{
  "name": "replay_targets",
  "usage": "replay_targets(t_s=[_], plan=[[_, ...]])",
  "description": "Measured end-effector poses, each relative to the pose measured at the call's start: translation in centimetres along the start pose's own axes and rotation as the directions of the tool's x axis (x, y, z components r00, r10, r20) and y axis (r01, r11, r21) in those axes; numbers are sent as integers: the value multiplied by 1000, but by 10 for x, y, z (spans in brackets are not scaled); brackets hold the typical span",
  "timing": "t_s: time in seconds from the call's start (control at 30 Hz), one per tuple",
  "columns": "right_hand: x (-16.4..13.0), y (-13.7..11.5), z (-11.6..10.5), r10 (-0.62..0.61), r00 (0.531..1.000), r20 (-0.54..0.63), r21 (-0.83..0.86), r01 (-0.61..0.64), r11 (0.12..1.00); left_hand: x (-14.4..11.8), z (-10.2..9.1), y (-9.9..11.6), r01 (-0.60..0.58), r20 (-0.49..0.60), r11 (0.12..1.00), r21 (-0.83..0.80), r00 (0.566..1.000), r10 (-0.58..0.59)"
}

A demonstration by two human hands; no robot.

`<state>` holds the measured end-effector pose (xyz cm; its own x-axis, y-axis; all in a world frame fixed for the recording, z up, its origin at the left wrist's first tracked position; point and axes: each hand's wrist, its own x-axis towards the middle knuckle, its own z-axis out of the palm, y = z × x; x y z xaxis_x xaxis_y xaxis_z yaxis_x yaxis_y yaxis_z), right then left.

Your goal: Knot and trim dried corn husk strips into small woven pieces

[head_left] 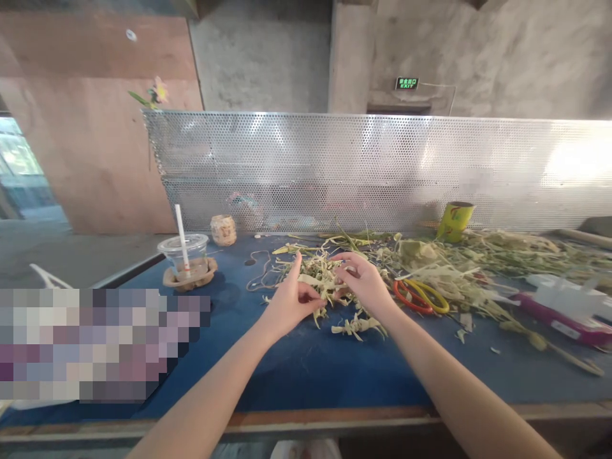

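Note:
Both my hands reach out over a blue table (306,370). My left hand (289,299) pinches a pale dried leaf strip (319,287) between thumb and fingers, index finger pointing up. My right hand (363,280) grips the same bundle of strips from the right, fingers curled around it. Beneath them lies a heap of cut dried leaf scraps (356,325). Scissors with red and yellow handles (421,294) lie just right of my right hand.
A plastic cup with a straw (186,255) stands at the left, a small jar (223,229) behind it. A yellow-green roll (454,221) stands by the perforated metal screen (382,166). Long stalks and leaves (502,255) and a pink-and-white box (564,306) cover the right side.

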<state>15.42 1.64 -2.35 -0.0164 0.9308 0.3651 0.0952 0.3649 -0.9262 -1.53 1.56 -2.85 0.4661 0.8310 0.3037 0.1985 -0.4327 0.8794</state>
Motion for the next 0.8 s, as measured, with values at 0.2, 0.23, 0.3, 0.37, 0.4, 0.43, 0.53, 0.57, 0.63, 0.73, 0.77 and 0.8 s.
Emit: replay_targets(t_s=[0.2,0.23,0.3,0.37,0.4,0.43,0.53,0.57,0.63,0.73,0.77,0.8], plan=[[-2,-1,3,26,994,109,-18,-24,1000,0,5,6,-111,-166,989,-101,982,93],[-2,-1,5,30,993,118,-3,-30,1000,0,6,7,-132,-172,984,-118,979,111],[-3,-1,7,17,988,153,43,-24,999,0,7,8,-142,-147,976,-167,982,118],[-3,-1,8,-13,981,193,101,-7,995,0,6,8,-132,-135,969,-210,985,105],[-3,-1,7,-21,978,205,126,-5,992,0,6,9,-133,-153,967,-218,983,100],[-3,-2,7,-21,977,212,143,-10,990,0,5,9,-137,-184,966,-219,978,97],[-3,-3,4,9,975,223,134,-40,990,-1,3,9,-142,-246,965,-220,965,86],[-3,-4,3,15,972,234,118,-44,992,-1,2,9,-134,-232,964,-229,969,80],[-3,-5,3,16,966,257,90,-41,995,-2,1,11,-105,-168,963,-247,984,64],[-3,-4,2,5,971,240,54,-19,998,-2,1,14,-64,-89,960,-272,995,41],[-2,-4,2,-2,973,230,46,-9,999,-3,1,14,-58,-80,958,-280,996,37],[-2,-4,1,-7,974,226,40,-2,999,-2,0,15,-58,-75,956,-287,996,38]])
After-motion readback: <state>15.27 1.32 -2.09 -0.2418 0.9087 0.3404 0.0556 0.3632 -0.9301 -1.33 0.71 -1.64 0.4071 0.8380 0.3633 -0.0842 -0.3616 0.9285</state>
